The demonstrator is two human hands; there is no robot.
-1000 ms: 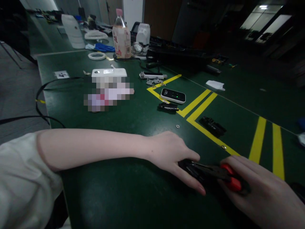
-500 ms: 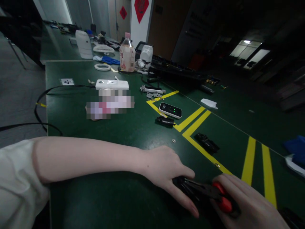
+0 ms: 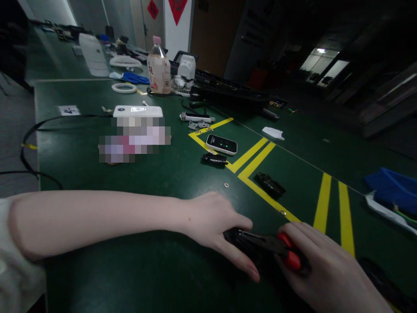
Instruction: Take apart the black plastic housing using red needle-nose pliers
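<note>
My left hand [image 3: 218, 226] is closed round a dark black part [image 3: 232, 234] at the lower middle, its thumb stretched along the near side. Red-handled pliers [image 3: 272, 244] are in my right hand [image 3: 312, 256], with their jaws pointing left and reaching the black part. The shadow hides where exactly the jaw tips touch it. A small metal ring [image 3: 226, 185] lies on the green table beyond my left hand. Farther back are a black part [image 3: 214, 159] and another black piece [image 3: 270, 184].
On the green table [image 3: 130, 269] are a white device with green lights [image 3: 221, 144], a white box [image 3: 138, 111], a blurred-out object [image 3: 133, 145] and a bottle [image 3: 159, 67]. A blue tray [image 3: 392, 191] stands at the right. Black cables [image 3: 30, 130] hang over the left edge.
The camera view has shifted, so the table items and both hands appear farther left and slightly higher. Both hands keep their holds, and the pliers stay at the black part.
</note>
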